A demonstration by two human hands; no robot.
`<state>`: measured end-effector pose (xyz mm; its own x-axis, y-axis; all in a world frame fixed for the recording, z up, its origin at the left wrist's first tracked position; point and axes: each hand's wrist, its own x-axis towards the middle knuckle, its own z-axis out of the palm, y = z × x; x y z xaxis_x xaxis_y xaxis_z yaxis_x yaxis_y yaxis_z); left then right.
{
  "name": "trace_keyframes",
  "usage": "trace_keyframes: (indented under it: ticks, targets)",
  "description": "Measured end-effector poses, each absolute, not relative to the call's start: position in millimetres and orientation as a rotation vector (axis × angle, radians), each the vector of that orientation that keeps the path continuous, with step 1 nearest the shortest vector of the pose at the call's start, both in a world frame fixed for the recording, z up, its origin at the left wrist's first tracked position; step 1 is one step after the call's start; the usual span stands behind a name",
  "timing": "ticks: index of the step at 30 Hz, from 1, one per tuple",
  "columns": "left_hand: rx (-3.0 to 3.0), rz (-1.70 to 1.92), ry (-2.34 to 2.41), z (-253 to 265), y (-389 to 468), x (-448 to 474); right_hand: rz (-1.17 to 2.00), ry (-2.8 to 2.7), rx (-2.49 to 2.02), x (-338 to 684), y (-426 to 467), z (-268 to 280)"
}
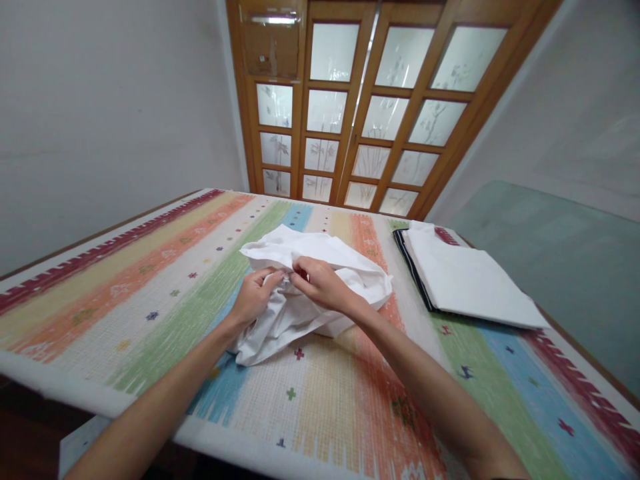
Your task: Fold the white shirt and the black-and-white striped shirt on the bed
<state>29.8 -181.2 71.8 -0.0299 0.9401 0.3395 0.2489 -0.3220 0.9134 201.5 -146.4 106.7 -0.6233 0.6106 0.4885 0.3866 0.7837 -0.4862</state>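
Observation:
A crumpled white cloth (330, 250) lies in loose folds on the striped table cover, and both hands are on it. My left hand (255, 293) pinches the cloth near its left edge, thumb and fingers pressed together. Close beside it, my right hand (317, 280) grips a gathered bit of the same cloth with bent fingers. The fingertips of the two hands almost meet. What exactly lies between them is too small to make out. Whether the cloth is a garment cannot be told from its folds.
To the right, a folded white cloth (470, 277) rests on a dark-edged folded piece (413, 270). The multicoloured striped cover (190, 273) spreads over the table. Wooden doors with glass panes (327, 113) stand beyond its far edge, and a pale greenish panel (550, 260) leans at the right.

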Motion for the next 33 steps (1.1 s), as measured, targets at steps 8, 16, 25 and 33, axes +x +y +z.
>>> trace_keyframes:
  ticks: [8,16,25,33]
  targets:
    - [2.060,1.106,1.419,98.8,-189.1,-5.0,0.401,-1.804,-1.112,232.2,-103.3,125.9]
    - [2.526,0.874,1.680,131.0,-176.3,-45.4,0.770,-1.766,-0.885,249.2,-79.1,158.1]
    - [2.408,0.814,1.764,122.2,-174.3,-30.4,0.046,-2.475,-1.501,263.4,-65.9,82.6]
    - [2.368,0.820,1.692,106.8,-119.0,25.1,-0.104,-2.136,-1.647,266.5,-54.2,104.6]
